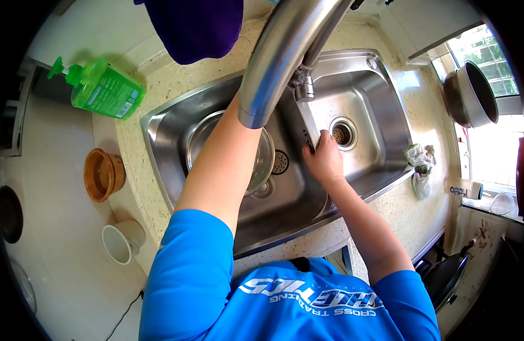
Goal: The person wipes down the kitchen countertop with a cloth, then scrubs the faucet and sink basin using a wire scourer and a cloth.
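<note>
The metal strip is up at the middle of the double sink, between the two bowls, with the tap head right above its far end. Whether it's a loose piece or the divider's own top edge, I can't tell. And here's the right hand, thumb one side, fingers the other, grip closed on the near end! The drain sits just beside it. Over to the left hand: the big curved faucet is right in the way, hiding it completely, so its grip can't be called. That forearm crosses a round bowl in the left basin, covering much of it.

Out on the speckled counter, a green pump bottle lies to the upper left, and crumpled wrappers sit off the right rim. Purple cloth hangs in at the top. Down the left side, a terracotta pot and a pale mug; at the right, a metal pan by the window.
</note>
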A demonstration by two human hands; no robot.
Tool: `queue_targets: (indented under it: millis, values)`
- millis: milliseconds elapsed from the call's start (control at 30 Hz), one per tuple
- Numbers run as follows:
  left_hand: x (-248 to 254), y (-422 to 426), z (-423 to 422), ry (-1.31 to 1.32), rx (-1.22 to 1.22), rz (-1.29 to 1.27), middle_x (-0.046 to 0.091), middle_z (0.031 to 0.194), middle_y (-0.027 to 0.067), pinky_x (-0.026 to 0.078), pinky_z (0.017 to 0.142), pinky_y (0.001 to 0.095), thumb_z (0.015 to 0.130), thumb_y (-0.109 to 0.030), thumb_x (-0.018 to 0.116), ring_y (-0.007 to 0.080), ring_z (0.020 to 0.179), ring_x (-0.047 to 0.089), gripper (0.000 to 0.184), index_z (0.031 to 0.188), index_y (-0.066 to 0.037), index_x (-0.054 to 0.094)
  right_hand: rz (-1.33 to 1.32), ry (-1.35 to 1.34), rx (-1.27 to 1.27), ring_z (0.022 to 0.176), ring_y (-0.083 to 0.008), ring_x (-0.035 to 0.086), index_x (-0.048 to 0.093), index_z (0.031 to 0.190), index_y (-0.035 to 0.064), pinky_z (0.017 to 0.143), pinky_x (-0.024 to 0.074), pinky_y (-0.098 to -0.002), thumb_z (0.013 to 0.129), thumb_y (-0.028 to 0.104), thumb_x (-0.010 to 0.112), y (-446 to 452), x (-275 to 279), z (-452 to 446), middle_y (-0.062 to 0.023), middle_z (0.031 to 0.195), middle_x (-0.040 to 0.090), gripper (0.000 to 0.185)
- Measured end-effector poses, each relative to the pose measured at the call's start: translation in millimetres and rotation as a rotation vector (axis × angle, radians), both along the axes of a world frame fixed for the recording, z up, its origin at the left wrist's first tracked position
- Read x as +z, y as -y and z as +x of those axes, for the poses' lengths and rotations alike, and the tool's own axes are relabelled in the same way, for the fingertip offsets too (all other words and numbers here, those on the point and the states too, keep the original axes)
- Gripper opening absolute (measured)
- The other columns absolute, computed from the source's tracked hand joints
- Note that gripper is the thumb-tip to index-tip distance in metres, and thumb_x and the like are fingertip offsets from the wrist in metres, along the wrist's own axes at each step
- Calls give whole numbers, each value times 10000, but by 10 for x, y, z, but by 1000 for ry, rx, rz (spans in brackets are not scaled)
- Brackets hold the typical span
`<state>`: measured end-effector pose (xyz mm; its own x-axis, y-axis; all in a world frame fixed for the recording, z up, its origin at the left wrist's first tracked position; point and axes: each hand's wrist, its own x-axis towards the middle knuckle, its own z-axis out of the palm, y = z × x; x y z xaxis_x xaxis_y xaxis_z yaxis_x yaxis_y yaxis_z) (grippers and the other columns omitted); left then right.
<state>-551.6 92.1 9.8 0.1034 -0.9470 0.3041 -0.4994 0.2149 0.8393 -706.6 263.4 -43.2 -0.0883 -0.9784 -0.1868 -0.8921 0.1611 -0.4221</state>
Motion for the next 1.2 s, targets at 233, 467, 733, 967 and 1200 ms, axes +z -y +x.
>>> queue_targets:
  millis: [233, 467, 733, 967, 1200]
  values:
    - [-282, -211, 116, -396, -140, 174, 695, 773, 96, 515, 692, 323, 720, -161, 678, 218, 727, 662, 169, 843, -54, 723, 13, -9, -19, 899, -424, 591, 477, 961, -8, 777, 492, -496, 785, 258, 659, -10, -27, 0, -235, 974, 584, 368]
    - [280, 93, 289, -81, -326, 511, 689, 741, 81, 504, 660, 314, 690, -128, 693, 189, 692, 648, 136, 815, -80, 720, -10, -26, 17, 899, -428, 592, 475, 966, -13, 776, 493, -497, 785, 258, 658, 12, -19, 9, -233, 982, 586, 374]
    - [16, -82, 143, 131, -85, 341, 706, 807, 45, 519, 700, 329, 721, -190, 711, 193, 768, 673, 138, 839, -120, 727, -28, -23, 9, 923, -414, 592, 483, 964, -16, 794, 487, -490, 780, 257, 661, 2, -37, -3, -228, 987, 590, 374]
    - [167, -12, 41, 101, 82, 352, 714, 827, 35, 519, 718, 334, 744, -229, 726, 181, 770, 673, 156, 874, -143, 742, -19, -25, 5, 915, -421, 592, 485, 964, -11, 782, 491, -495, 776, 252, 665, 11, -30, -12, -232, 976, 590, 370]
    - [-200, -46, 263, -403, -133, 155, 710, 788, 64, 493, 676, 238, 763, -138, 743, 111, 705, 637, 184, 891, -7, 730, -6, -16, 2, 899, -414, 593, 484, 962, -8, 784, 491, -491, 787, 257, 660, -10, -18, -3, -226, 962, 587, 363]
